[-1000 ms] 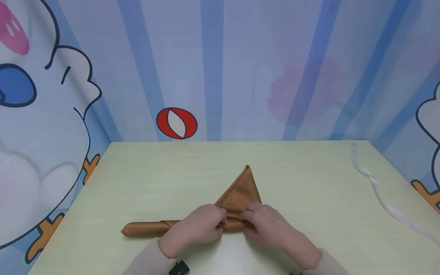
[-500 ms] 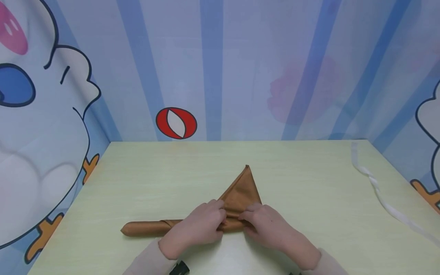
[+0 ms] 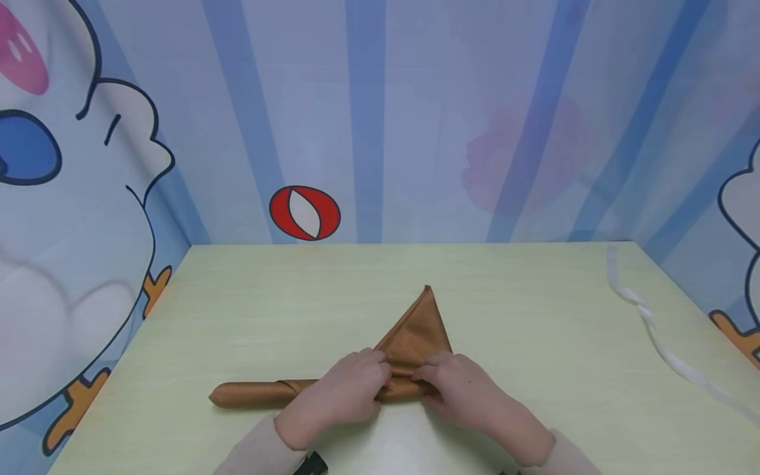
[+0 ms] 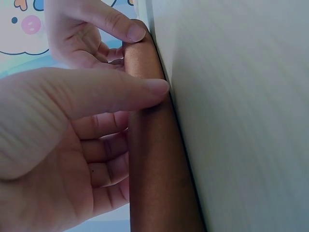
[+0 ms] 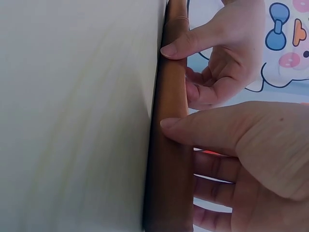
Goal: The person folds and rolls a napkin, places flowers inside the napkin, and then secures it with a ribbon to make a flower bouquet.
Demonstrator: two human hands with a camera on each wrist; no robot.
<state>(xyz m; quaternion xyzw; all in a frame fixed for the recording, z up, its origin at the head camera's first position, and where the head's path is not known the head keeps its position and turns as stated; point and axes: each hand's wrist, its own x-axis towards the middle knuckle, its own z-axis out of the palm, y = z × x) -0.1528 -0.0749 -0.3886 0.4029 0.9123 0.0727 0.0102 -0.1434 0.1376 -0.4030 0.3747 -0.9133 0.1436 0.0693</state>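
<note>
A brown cloth (image 3: 413, 333) lies on the table, partly rolled into a tube, its unrolled part a triangle pointing to the far side. The tube's tapered end (image 3: 252, 395) sticks out to the left. My left hand (image 3: 347, 389) grips the roll near the middle, its thumb on the near side and fingers over the far side. To its right, my right hand (image 3: 466, 389) grips the same roll the same way and hides its right end. Both wrist views show each thumb pressing the brown roll (image 4: 157, 159) along its near face; in the right wrist view the roll (image 5: 170, 193) rests on the tabletop.
A white ribbon (image 3: 659, 340), twisted in places, lies along the right side of the pale table (image 3: 285, 303). Cartoon-printed blue walls (image 3: 415, 119) stand at the back and sides. A dark object (image 3: 311, 464) shows beside the left sleeve (image 3: 259, 448).
The left hand's fingers have shifted slightly on the roll. The right hand, the cloth and the ribbon look the same as before.
</note>
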